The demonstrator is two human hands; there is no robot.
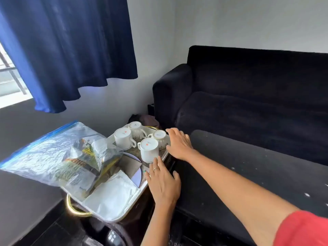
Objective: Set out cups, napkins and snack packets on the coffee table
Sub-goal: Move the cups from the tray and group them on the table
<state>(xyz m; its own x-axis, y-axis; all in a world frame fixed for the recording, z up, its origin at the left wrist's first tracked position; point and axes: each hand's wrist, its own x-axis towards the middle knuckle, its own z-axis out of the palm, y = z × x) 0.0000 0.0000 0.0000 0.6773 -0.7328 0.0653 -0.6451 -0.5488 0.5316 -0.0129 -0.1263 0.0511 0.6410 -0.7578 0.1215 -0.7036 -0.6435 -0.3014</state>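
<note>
nothing is set out yet: cups [148, 151], napkins [113, 196] and snack bag [58, 157] are kept on the tray [113, 219]; both hands, left hand [163, 183] and right hand [179, 143], are spread flat, empty.

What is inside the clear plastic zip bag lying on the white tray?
The clear plastic zip bag with a blue seal holds several printed snack packets, yellow and dark. Their exact number is hidden by glare and overlap.

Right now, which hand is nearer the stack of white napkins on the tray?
Left. The left hand lies at the tray's edge just right of the napkins; the right hand is farther back, beside the cups.
</note>
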